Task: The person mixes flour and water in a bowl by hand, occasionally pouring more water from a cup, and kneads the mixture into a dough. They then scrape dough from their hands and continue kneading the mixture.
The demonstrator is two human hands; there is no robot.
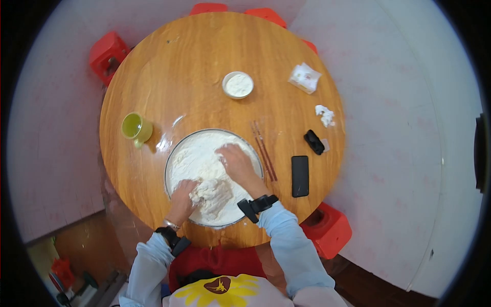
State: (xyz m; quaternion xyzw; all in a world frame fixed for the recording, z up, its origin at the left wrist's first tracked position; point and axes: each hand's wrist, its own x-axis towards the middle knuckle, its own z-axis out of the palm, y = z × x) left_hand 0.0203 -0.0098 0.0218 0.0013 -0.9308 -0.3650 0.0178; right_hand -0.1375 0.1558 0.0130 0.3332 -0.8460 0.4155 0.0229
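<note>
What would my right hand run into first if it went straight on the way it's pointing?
Your right hand would first meet the loose white powder just ahead, then probably the basin's far rim. How deep your fingertips sit isn't clear.

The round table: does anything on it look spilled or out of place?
Possibly: a shiny patch between the green mug and the basin could be spilled water or just glare; I can't tell. A crumpled white scrap lies loose near the right edge of the table, like litter. Nothing else stands out.
</note>
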